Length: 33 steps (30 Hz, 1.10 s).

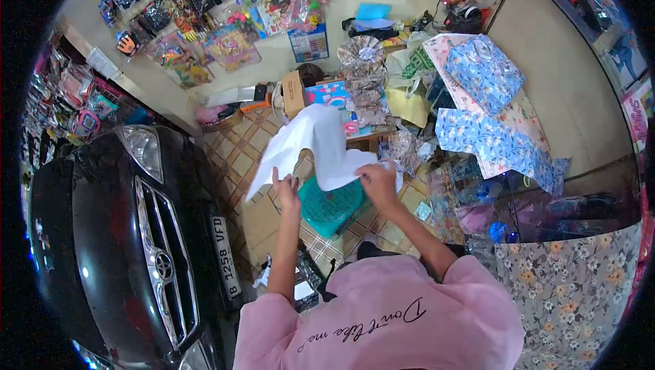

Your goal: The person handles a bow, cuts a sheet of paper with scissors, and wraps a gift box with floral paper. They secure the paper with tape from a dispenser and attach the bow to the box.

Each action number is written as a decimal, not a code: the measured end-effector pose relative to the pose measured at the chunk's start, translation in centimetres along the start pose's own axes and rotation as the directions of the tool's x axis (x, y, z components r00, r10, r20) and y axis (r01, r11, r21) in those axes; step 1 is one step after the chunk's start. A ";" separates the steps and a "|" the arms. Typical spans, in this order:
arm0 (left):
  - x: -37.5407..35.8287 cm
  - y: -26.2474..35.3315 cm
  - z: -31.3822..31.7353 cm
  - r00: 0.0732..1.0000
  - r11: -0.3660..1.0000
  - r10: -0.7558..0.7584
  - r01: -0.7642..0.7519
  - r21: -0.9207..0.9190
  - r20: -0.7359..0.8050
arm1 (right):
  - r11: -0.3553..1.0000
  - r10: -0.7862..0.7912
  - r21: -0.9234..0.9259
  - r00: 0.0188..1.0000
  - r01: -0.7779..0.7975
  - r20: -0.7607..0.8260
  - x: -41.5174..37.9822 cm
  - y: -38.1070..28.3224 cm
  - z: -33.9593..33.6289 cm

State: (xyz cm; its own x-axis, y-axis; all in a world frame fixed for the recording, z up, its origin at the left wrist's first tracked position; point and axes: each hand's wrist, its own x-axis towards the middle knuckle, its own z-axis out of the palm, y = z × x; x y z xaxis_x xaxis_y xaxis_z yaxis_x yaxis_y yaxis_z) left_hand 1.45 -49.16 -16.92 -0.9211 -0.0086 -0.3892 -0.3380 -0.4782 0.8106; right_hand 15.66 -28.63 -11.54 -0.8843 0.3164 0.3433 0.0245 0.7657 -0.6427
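A large white sheet (315,135), curved and bent in the air, spans the space between my hands. Whether it is paper or cloth I cannot make out for certain. My left hand (287,189) pinches its lower edge on the left, with the index finger pointing up. At its right end, my right hand (379,182) grips the edge between thumb and fingers. Directly beneath the sheet stands a green plastic stool (332,208), partly covered by it.
A black car (102,233) is close on my left. To the right, blue floral sheets (488,138) lie over a glass case. Ahead, a low table carries a cardboard box (293,95) and pleated wrapped items (365,56). Floral cloth (566,288) hangs at lower right.
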 end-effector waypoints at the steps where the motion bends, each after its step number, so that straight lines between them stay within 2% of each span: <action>1: 0.5 0.2 -0.6 0.999 0.999 -0.038 0.038 -0.026 -0.006 | 0.998 0.051 -0.019 0.998 -0.052 -0.029 0.2 1.1 -1.0; 2: 1.0 0.5 -1.3 0.997 0.996 -0.076 0.076 -0.052 -0.012 | 0.994 0.102 -0.037 0.993 -0.104 -0.059 0.2 2.0 -2.0; 5: 5.8 -2.5 -7.1 0.997 1.000 -0.002 0.002 0.000 0.082 | 0.995 0.032 -0.091 0.985 -0.048 -0.168 -0.6 4.5 -4.7; 8: 7.2 -5.0 -10.6 0.995 0.997 0.038 -0.044 0.067 0.092 | 0.981 0.016 -0.189 0.989 -0.044 -0.148 -2.6 5.5 -5.2; 9: 8.7 -6.1 -11.8 0.998 0.939 0.058 -0.062 0.338 0.023 | 0.979 -0.003 -0.205 0.993 -0.022 -0.121 -3.5 6.2 -4.8; 10: 8.6 -6.0 -11.8 0.996 0.795 0.079 -0.037 0.606 -0.042 | 0.982 0.033 -0.186 0.998 -0.044 -0.062 -4.4 6.7 -4.1; 11: 8.6 -6.0 -11.7 0.989 0.582 0.116 0.010 0.813 -0.095 | 0.983 0.063 -0.171 0.998 -0.063 -0.004 -5.3 7.2 -3.4; 12: 8.5 -6.1 -11.6 0.978 0.321 0.161 0.077 0.944 -0.134 | 0.984 0.092 -0.160 0.994 -0.083 0.054 -6.3 7.6 -2.8; 13: 9.5 -7.7 -12.0 0.954 0.121 0.290 0.037 0.992 -0.071 | 0.972 0.130 -0.213 0.979 -0.096 0.155 -7.2 7.7 -2.0; 14: 10.0 -9.6 -12.5 0.954 -0.016 0.300 0.013 1.000 -0.008 | 0.958 0.172 -0.267 0.953 -0.102 0.251 -8.3 7.8 -1.3; 16: 6.5 -9.9 -7.7 0.950 -0.296 0.285 -0.038 0.955 0.126 | 0.960 0.057 -0.279 0.962 0.021 0.268 -10.3 7.5 -0.3; 19: 6.1 -13.4 -5.4 0.880 -0.331 0.186 -0.362 0.871 0.437 | 0.943 0.150 -0.331 0.839 0.038 0.523 -11.0 7.0 0.3; 20: 5.7 -14.8 -4.6 0.884 -0.255 0.059 -0.436 0.863 0.463 | 0.943 0.142 -0.328 0.824 0.056 0.548 -11.1 7.0 0.6; 21: 5.7 -17.1 -4.9 0.835 -0.056 0.012 -0.548 0.835 0.549 | 0.944 0.136 -0.324 0.808 0.071 0.573 -11.2 6.8 1.1; 22: 5.3 -19.1 -5.1 0.783 0.025 -0.131 -0.610 0.792 0.608 | 0.944 0.136 -0.320 0.788 0.082 0.600 -11.5 6.5 1.3; 24: 3.7 -23.5 -6.4 0.712 -0.116 -0.235 -0.696 0.708 0.662 | 0.942 0.103 -0.311 0.771 0.128 0.628 -10.8 5.8 1.6; 26: 2.7 -26.8 -9.5 0.729 -0.069 -0.315 -0.656 0.751 0.608 | 0.925 0.102 -0.335 0.733 0.178 0.672 -9.0 4.5 1.9; 27: 2.3 -28.3 -10.7 0.732 -0.044 -0.355 -0.635 0.771 0.582 | 0.931 0.081 -0.316 0.742 0.182 0.665 -8.3 4.1 2.5; 30: 2.2 -31.2 -14.2 0.683 -0.081 -0.397 -0.691 0.718 0.613 | 0.931 -0.066 -0.252 0.800 0.265 0.597 -6.1 3.2 5.3; 33: 3.1 -32.2 -15.4 0.687 -0.025 -0.313 -0.696 0.718 0.656 | 0.907 -0.202 -0.214 0.820 0.364 0.536 -4.9 3.2 10.3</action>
State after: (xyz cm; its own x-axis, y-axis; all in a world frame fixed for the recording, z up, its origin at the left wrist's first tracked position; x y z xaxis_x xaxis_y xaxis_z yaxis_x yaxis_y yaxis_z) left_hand 12.43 -47.27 -50.99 -0.6539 0.7194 -0.2340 0.5110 0.6481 0.5646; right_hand 15.29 -33.50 -22.31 -0.9796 -0.1959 0.0443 -0.1999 0.9290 -0.3114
